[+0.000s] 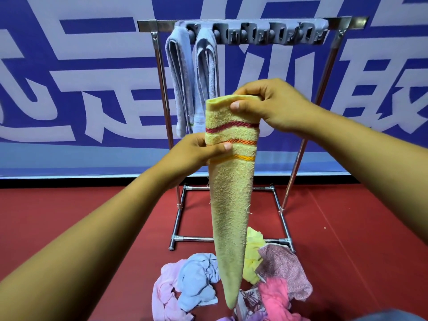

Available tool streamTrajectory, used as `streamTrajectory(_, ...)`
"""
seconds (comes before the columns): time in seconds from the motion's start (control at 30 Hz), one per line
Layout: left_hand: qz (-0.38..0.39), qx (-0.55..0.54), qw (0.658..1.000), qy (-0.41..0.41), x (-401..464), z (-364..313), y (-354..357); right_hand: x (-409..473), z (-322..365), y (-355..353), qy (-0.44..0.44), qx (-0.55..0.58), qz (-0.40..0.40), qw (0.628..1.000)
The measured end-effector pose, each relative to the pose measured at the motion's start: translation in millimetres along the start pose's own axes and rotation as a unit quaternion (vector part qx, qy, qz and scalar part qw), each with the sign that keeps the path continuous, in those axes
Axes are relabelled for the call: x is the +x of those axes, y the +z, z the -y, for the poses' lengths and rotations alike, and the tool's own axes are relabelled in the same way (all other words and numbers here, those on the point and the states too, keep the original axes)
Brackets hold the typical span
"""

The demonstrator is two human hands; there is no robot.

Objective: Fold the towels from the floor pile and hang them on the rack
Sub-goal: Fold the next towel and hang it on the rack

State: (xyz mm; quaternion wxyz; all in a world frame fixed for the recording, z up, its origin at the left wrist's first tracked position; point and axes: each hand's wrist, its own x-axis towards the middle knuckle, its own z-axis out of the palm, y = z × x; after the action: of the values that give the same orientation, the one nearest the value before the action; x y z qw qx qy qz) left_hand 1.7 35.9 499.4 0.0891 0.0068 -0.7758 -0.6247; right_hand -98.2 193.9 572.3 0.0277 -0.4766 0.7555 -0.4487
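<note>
Towels so far: two grey ones (193,75) already hang folded at the left end of the rack (252,20), and the rest of its clips look free. A yellow towel (231,181), folded long and narrow, hangs in the air in front of the rack, so I'd say it's nearly ready to go up. Right hand (266,105) pinches its top fold, left hand (196,151) grips it just below by the stripes. The pile (231,281) on the floor (69,216) near the rack's base still has plenty left.
</note>
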Motion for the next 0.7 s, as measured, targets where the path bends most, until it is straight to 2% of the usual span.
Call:
streamTrajectory(0.13,-0.011,-0.017,1.000,-0.006,-0.4,10.9,3.2,0.7,-4.2,-0.5,-0.002,0.011,-0.003,1.000)
streamTrajectory(0.33,0.026,-0.016,0.999,-0.043,-3.8,31.2,15.1,1.3,-11.6,-8.8,0.020,0.056,-0.034,0.998)
streamTrajectory(0.57,0.057,-0.062,0.996,-0.029,-2.1,18.4,26.2,0.4,-26.8,-13.0,0.077,0.125,-0.078,0.986)
streamTrajectory(0.7,0.065,-0.090,0.994,-0.021,2.8,7.7,31.7,-1.0,-28.9,-11.3,0.080,0.141,-0.065,0.985)
